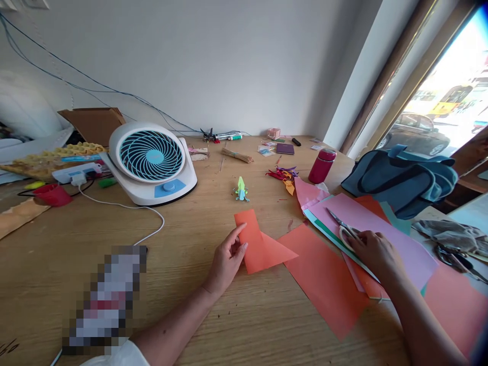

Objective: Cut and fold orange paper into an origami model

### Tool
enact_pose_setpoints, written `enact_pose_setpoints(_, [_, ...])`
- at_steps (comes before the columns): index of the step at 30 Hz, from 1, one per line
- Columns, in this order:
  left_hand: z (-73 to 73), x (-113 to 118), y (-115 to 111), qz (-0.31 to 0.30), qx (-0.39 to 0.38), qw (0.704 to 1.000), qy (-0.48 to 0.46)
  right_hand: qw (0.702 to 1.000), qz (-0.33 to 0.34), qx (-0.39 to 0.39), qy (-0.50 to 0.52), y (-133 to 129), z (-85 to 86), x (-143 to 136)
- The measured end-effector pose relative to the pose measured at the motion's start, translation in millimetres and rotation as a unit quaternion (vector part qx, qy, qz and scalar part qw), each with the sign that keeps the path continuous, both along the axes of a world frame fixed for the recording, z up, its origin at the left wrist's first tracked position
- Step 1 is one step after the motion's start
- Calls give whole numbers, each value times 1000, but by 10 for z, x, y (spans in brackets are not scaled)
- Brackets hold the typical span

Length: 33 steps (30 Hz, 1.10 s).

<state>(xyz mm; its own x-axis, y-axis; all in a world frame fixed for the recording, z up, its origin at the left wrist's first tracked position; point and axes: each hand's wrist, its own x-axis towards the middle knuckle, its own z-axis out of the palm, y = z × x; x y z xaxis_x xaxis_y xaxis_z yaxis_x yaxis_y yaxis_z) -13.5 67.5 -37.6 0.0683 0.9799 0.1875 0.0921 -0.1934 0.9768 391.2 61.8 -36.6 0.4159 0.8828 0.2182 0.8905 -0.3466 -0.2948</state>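
Note:
My left hand (227, 260) pinches the left edge of a folded orange paper (257, 246), which has an upright strip and a point toward the right. My right hand (375, 250) is on the handles of the scissors (342, 224), which lie on a stack of coloured sheets with a pink one (396, 244) on top. Between the hands, a larger orange sheet (324, 279) lies flat on the table. A small green and blue paper figure (241, 190) stands beyond the folded paper.
A white fan (152, 157) and a pixelated flat object (104, 300) with a white cable are on the left. Toward the right are a red bottle (322, 166), paper scraps (284, 175) and a blue bag (400, 175). A bundle of sticks (237, 155) lies farther back.

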Motion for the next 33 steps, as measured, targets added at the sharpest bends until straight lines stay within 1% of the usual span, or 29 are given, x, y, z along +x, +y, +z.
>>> enact_pose_setpoints(4, [34,3,2,-23,-18,999,-13,1000,-19,2,22,-37,3,-46])
enact_pose_setpoints(8, [61,0,1,-25,-43,998,-39,996,-32,35,73,-94,23,-91])
enact_pose_setpoints(10, [72,1,6,-15,-45,998,-49,990,-16,58,124,-134,70,-140])
enact_pose_setpoints(12, [84,4,13,-9,-44,997,-60,978,27,74,194,-183,143,-241])
enact_pose_setpoints(13, [91,7,14,-10,-42,997,-66,968,55,82,231,-209,186,-317])
enact_pose_setpoints(14, [102,10,12,-15,-39,997,-70,938,109,76,321,-235,233,-409])
enact_pose_setpoints(15, [118,14,6,-22,-35,996,-73,913,126,93,376,-257,283,-515])
enact_pose_setpoints(18, [214,29,-42,-55,-26,996,-71,867,186,77,455,-287,452,-863])
enact_pose_setpoints(19, [262,34,-65,-71,-28,995,-70,857,204,61,469,-279,515,-971])
enact_pose_setpoints(22, [432,35,-127,-150,-64,984,-73,827,254,34,500,-208,706,-1227])
enact_pose_setpoints(23, [486,31,-139,-165,-62,983,-57,819,270,29,505,-175,761,-1292])
enact_pose_setpoints(24, [534,24,-145,-179,-54,982,-35,815,278,42,506,-141,808,-1351])
enact_pose_setpoints(26, [606,6,-144,-201,-24,979,26,805,320,25,499,-80,869,-1461])
enact_pose_setpoints(27, [630,-3,-138,-206,-5,977,57,807,340,18,483,-57,883,-1515])
enact_pose_setpoints(30, [668,-25,-125,-200,44,970,128,806,395,-45,439,-21,867,-1678])
enact_pose_setpoints(33, [695,-40,-125,-186,54,963,186,810,387,-74,434,-29,805,-1803])
